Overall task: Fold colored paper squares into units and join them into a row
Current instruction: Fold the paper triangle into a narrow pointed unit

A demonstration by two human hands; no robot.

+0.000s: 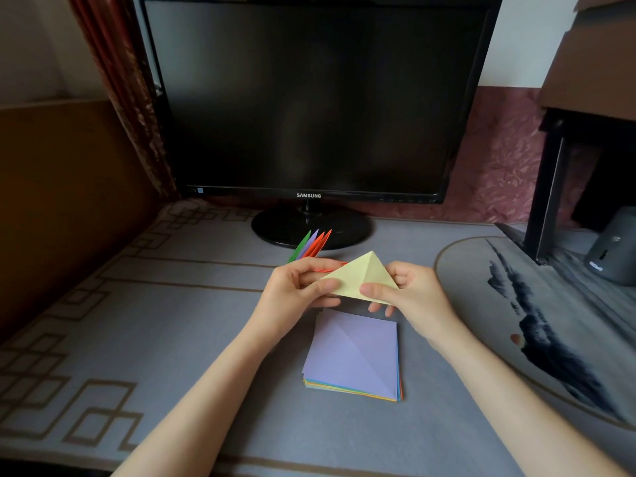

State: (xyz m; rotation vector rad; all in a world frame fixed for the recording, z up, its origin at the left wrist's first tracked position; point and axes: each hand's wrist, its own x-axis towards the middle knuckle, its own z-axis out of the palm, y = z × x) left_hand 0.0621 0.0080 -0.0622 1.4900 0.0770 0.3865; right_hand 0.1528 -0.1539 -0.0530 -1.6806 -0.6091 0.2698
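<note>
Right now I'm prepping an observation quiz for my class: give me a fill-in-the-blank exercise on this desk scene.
The left hand and the right hand hold a folded pale ____ paper triangle.
The stack of coloured paper squares has a ____ top sheet.
The black flat-screen monitor bears the brand ____.
Missing: yellow; purple; Samsung.

Dim, soft light is filling the scene, seemingly coming from the upper right, where the white wall (516, 39) is glowing brightest. The left side is sinking into brown shadow. The yellow paper (361, 275) is catching the most light, while the right hand (413, 297) is throwing a soft shadow onto the far edge of the paper stack (354, 352). The dark monitor (309, 98) is showing only faint glare, and its frame is bowing with wide-angle distortion.
</note>
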